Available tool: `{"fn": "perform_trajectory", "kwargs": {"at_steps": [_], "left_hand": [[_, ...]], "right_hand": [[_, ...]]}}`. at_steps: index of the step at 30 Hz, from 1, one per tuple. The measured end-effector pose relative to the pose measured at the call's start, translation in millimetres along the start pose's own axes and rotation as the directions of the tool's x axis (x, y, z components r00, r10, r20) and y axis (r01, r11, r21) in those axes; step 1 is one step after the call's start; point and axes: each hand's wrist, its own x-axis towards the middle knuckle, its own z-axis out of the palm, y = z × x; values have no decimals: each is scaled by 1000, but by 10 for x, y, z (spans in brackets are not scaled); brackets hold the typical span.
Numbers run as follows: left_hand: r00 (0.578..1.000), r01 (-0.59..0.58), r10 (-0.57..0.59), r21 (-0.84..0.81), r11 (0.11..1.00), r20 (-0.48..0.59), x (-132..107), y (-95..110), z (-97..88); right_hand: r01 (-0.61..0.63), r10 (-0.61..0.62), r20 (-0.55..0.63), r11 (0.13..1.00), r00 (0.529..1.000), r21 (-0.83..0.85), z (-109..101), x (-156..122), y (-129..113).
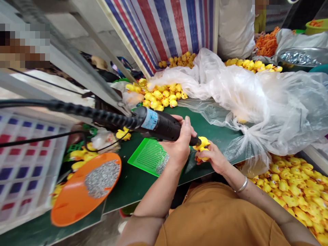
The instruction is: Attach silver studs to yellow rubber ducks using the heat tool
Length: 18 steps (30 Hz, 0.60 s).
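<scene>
A green work surface (120, 191) crosses a cluttered room, backed at 11 o'clock by a striped sheet (164, 27) of red, white and blue woven-looking plastic. Taking the held toy duck (203, 140) as the centre of our dial, we find it just above the near edge of the surface, in the grasp of the right hand (217, 160), which lies at 4 o'clock with thumb and fingers closed about the toy. At 9 o'clock we see the left hand (179, 145) clenched around a powered driver (166, 125); the tool's narrow dark nose appears to meet the duck from the 10 o'clock side.

As to materials, we note a smooth, glossy yellow duck, rounded in form with orange touches, and a cylindrical black driver body with a pale blue label and a ribbed cord (69, 107). The right wrist bears a plain silvery bangle (241, 185). Near the left hand, at 9 o'clock, sits a bright green perforated tray (142, 153) bearing small metal pieces (162, 165), too fine for us to identify. Between 8 and 9 o'clock lies a shallow orange dish (69, 201) of smooth plastic, heaped with similar silvery bits (102, 179). We observe crumpled, translucent plastic sheeting (246, 92) between 1 and 2 o'clock, and further yellow ducks massed at 11 o'clock (164, 97) and 4 o'clock.
</scene>
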Motion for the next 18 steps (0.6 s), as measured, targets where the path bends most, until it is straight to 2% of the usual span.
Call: {"fn": "perform_trajectory", "kwargs": {"at_steps": [8, 13, 16, 18], "left_hand": [[994, 59, -52, -68, 996, 98, 44, -29, -133], [997, 49, -47, -28, 998, 55, 4, -106, -130], [998, -9, 9, -10, 1000, 64, -9, -23, -69], [998, -61, 61, -4, 998, 29, 57, 54, -41]], "right_hand": [[18, -15, 44, 998, 999, -64, -40, 6, 30], [-25, 28, 55, 998, 998, -51, -38, 117, 60], [-31, 29, -52, 999, 998, -21, -67, 246, 109], [9, -11, -98, 1000, 995, -24, -118, 288, 109]]}}
